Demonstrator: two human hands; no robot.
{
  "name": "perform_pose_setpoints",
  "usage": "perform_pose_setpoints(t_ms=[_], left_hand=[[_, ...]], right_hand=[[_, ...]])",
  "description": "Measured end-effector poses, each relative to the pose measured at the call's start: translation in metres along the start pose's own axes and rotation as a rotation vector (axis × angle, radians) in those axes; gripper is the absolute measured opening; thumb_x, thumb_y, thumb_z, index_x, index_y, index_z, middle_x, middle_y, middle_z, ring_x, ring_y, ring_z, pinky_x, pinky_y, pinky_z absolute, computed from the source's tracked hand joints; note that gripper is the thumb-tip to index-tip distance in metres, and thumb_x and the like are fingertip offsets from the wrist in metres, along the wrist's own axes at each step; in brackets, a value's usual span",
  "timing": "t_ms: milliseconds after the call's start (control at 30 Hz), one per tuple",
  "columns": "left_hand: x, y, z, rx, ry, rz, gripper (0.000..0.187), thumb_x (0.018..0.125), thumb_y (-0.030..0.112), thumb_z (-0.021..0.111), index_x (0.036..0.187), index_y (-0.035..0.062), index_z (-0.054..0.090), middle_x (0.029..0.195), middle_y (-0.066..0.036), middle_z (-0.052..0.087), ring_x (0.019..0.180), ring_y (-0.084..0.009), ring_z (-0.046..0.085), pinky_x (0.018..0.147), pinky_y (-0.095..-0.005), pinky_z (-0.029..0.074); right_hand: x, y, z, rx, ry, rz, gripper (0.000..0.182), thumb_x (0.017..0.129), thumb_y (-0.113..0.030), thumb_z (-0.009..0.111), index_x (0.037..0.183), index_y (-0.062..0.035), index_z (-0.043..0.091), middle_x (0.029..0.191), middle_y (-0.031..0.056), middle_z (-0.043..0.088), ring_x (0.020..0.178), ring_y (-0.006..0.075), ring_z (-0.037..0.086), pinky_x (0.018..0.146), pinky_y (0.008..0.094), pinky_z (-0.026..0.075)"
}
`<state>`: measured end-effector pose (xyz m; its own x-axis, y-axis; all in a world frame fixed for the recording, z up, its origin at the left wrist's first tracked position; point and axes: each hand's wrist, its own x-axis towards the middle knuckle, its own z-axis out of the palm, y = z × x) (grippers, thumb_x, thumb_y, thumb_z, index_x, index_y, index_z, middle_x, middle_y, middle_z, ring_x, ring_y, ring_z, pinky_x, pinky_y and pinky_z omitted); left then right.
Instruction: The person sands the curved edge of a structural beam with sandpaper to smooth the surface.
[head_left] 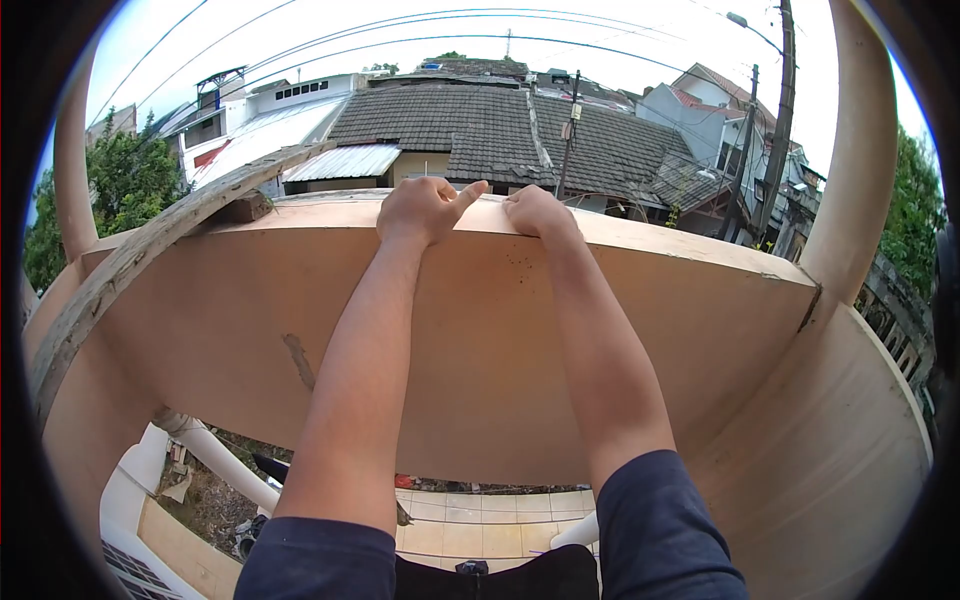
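Observation:
Both my arms reach forward to the top of a peach-painted concrete wall (480,350). My left hand (412,212) is closed at the ledge, its fingers curled and its thumb pointing right. A thin pale upright line shows just above its knuckles; whether the hand holds it cannot be told. A short gap to the right, my right hand (540,212) is closed too, knuckles up and fingers bent down at the ledge. What lies under or inside its fingers is hidden.
A weathered wooden plank (150,245) slants over the wall's left part, by a brown block (243,208). Round columns (850,150) stand at both sides. Far below lies a tiled floor (480,525). Tiled roofs (430,120), poles and overhead wires are beyond.

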<state>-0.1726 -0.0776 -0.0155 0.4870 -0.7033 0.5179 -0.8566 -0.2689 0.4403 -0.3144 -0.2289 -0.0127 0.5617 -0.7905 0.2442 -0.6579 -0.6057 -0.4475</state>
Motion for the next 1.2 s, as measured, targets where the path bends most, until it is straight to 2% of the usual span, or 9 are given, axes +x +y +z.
perform_pose_setpoints(t_ms=[100,167,300,500,567,700,867,1100,1200], left_hand=[[0.0,-0.001,0.001,0.002,0.0,-0.008,0.085,0.087,0.093,0.055,0.11,0.0164,0.085,0.107,-0.006,0.083,0.105,-0.024,0.078,0.09,-0.0442,0.062],[0.004,-0.004,0.007,-0.004,0.014,0.005,0.084,0.087,0.092,0.056,0.11,0.0165,0.085,0.107,-0.006,0.083,0.105,-0.0238,0.078,0.09,-0.0442,0.062],[0.004,-0.005,0.006,0.006,0.053,0.005,0.082,0.087,0.09,0.057,0.11,0.0164,0.085,0.107,-0.006,0.083,0.106,-0.0236,0.078,0.09,-0.0441,0.062],[0.002,-0.003,0.004,0.003,0.04,0.001,0.081,0.087,0.089,0.059,0.111,0.0165,0.085,0.105,-0.006,0.083,0.105,-0.023,0.078,0.09,-0.0434,0.062],[0.003,-0.005,0.007,-0.001,0.04,0.004,0.081,0.087,0.089,0.059,0.111,0.0161,0.085,0.105,-0.006,0.083,0.105,-0.0228,0.078,0.09,-0.0432,0.062],[0.005,-0.005,0.008,-0.001,0.053,-0.009,0.074,0.087,0.088,0.062,0.106,0.0205,0.086,0.101,-0.003,0.082,0.1,-0.0205,0.078,0.084,-0.0425,0.065],[0.003,-0.003,0.006,-0.002,0.06,-0.015,0.073,0.087,0.087,0.062,0.106,0.0206,0.086,0.101,-0.003,0.082,0.099,-0.0205,0.078,0.082,-0.0415,0.064],[0.0,-0.001,0.004,-0.008,0.039,0.006,0.076,0.089,0.087,0.059,0.108,0.0179,0.086,0.101,-0.005,0.083,0.102,-0.0233,0.079,0.089,-0.0426,0.062],[0.0,-0.001,0.003,0.006,0.039,-0.009,0.076,0.089,0.087,0.059,0.108,0.0185,0.086,0.102,-0.005,0.083,0.102,-0.0233,0.079,0.089,-0.0424,0.062]], right_hand=[[0.0,-0.001,0.0,-0.065,0.088,0.195,0.044,0.102,-0.048,0.069,0.139,-0.0265,0.076,0.139,0.0095,0.075,0.129,0.0334,0.069,0.111,0.0451,0.052],[0.007,0.012,0.001,0.029,-0.085,-0.227,0.044,0.102,-0.051,0.069,0.14,-0.0302,0.075,0.139,0.008,0.074,0.132,0.0313,0.067,0.111,0.0438,0.051],[-0.007,0.006,-0.016,0.116,-0.267,-0.254,0.044,0.105,-0.055,0.064,0.143,-0.0324,0.073,0.143,0.0062,0.073,0.133,0.0274,0.066,0.115,0.0421,0.047],[0.009,0.007,0.006,-0.115,0.103,0.105,0.038,0.106,-0.046,0.06,0.134,-0.0272,0.079,0.141,0.0087,0.073,0.13,0.0313,0.067,0.121,0.0468,0.043],[0.007,0.012,0.004,-0.001,-0.015,-0.184,0.038,0.106,-0.046,0.063,0.134,-0.027,0.079,0.136,0.0096,0.076,0.126,0.0297,0.069,0.117,0.0447,0.047],[0.002,0.014,-0.008,0.201,-0.176,-0.305,0.037,0.103,-0.048,0.069,0.133,-0.0288,0.079,0.13,0.0084,0.079,0.115,0.0259,0.073,0.105,0.0394,0.053],[0.009,0.006,0.006,-0.024,0.136,0.129,0.034,0.106,-0.038,0.063,0.132,-0.0246,0.079,0.135,0.0085,0.076,0.127,0.0337,0.07,0.108,0.0481,0.054],[-0.006,0.007,-0.004,0.093,-0.12,-0.173,0.035,0.104,-0.042,0.065,0.131,-0.0251,0.079,0.135,0.0076,0.076,0.128,0.0332,0.07,0.111,0.0477,0.052],[0.001,0.001,0.002,-0.002,0.134,0.167,0.036,0.104,-0.041,0.065,0.132,-0.0247,0.079,0.136,0.009,0.076,0.127,0.0334,0.07,0.111,0.048,0.051]])
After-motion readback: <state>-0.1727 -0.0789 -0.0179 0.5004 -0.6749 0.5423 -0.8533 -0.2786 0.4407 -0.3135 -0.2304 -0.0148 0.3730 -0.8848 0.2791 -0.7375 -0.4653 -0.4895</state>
